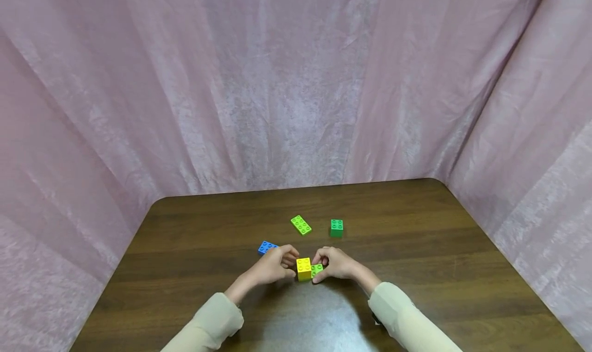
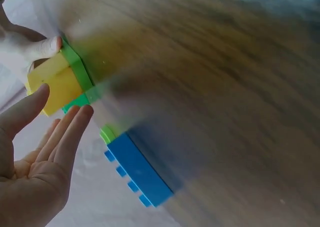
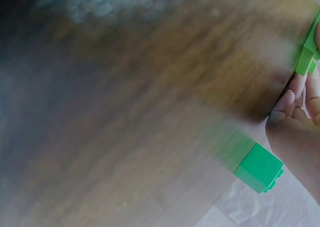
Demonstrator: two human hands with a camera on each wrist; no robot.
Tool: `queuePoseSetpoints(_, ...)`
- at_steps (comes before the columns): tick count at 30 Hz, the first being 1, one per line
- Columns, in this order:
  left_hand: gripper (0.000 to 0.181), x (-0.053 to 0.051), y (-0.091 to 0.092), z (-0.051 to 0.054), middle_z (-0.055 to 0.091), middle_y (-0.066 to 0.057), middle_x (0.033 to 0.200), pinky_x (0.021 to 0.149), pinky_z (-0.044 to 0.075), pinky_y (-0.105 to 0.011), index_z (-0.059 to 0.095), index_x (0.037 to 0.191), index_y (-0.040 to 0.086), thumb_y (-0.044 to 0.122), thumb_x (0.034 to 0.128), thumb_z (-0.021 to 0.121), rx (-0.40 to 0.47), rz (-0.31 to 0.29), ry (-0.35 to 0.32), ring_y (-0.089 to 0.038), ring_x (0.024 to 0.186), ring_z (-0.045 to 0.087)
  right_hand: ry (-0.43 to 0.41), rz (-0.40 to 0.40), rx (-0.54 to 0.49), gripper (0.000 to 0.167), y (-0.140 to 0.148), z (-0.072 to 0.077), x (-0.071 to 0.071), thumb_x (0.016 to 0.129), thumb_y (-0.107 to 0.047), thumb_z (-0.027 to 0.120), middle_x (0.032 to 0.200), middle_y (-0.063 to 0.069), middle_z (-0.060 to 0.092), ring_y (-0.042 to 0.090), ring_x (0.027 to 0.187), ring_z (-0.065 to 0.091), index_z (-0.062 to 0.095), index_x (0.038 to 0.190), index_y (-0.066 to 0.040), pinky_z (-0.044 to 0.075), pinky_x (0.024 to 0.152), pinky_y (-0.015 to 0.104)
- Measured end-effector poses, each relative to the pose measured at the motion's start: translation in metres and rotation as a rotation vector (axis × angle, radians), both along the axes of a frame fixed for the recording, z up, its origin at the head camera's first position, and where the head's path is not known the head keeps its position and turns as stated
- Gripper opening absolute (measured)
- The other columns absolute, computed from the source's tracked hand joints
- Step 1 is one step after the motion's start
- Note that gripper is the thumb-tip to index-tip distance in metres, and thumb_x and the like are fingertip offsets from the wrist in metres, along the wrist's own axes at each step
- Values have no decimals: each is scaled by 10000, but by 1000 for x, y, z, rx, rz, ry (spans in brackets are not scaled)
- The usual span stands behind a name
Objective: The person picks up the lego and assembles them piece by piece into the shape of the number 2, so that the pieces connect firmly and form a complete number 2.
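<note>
A yellow block [image 1: 303, 269] sits on the left part of a thin light green plate [image 1: 316, 271], near the table's middle. My right hand [image 1: 339, 264] pinches the plate's right end between thumb and fingers; the right wrist view shows the same plate [image 3: 306, 57] at its edge. Just left of the yellow block is my left hand [image 1: 273, 265], its thumb and fingers apart. In the left wrist view that hand [image 2: 42, 172] has nothing between its fingers, and the yellow block [image 2: 57, 82] stands beyond the fingertips.
Behind my left hand lies a blue brick [image 1: 265, 247], partly hidden. Farther back are another light green plate [image 1: 301, 225] and a dark green brick [image 1: 336, 228]. Pink curtains [image 1: 287, 85] hang around the wooden table [image 1: 208, 218].
</note>
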State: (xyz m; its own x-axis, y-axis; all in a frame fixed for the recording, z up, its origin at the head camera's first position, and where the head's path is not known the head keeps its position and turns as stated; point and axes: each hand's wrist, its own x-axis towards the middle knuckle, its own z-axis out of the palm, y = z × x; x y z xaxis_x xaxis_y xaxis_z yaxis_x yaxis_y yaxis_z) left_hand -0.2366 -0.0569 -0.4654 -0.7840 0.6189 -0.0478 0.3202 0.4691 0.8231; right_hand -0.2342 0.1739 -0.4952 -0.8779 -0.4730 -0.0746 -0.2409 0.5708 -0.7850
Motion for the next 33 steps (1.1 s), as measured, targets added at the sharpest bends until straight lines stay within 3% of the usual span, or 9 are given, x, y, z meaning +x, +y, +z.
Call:
queuePoseSetpoints(9,242,-9,-23,9,694,-269,1063,829,593,-360,636,1068,-96,-104,827,656,61,119,121,-389,982,684,12,4,-2,317,0,-1,-1,674,-126,879,821,-1,574,74,754,476,669,897,-43,409,671,158)
queuePoseSetpoints(14,255,-18,-32,12,694,-278,1089,890,574,-441,645,1073,-92,-96,819,674,41,226,163,-401,1032,676,5,5,-11,318,0,-2,-1,673,-115,879,826,13,574,87,758,476,666,896,-39,408,669,160)
queuePoseSetpoints(20,365,-30,-39,8,688,-248,1155,977,517,-506,652,1143,-78,-21,794,742,-33,308,118,-400,1121,641,-13,1,-20,312,0,-1,0,678,-106,876,830,21,572,99,767,475,662,895,-38,405,669,165)
queuePoseSetpoints(23,443,-33,-41,5,667,-236,1216,1016,486,-517,644,1191,-62,-1,771,772,-92,310,83,-395,1180,610,-13,6,-22,316,1,-1,0,677,-106,876,833,27,576,97,767,475,663,900,-35,407,668,166)
queuePoseSetpoints(27,542,-37,-45,3,590,-243,1339,1080,419,-542,613,1259,-42,16,751,794,-170,270,63,-407,1289,521,-13,4,-19,322,1,-1,-1,678,-111,876,836,35,579,95,768,473,664,908,-33,405,670,166)
queuePoseSetpoints(33,596,-39,-52,-2,501,-243,1430,1137,338,-562,578,1308,-38,-2,750,785,-203,244,44,-421,1377,410,-34,-3,-26,325,1,0,0,682,-111,874,843,37,579,106,775,473,666,920,-34,403,671,170)
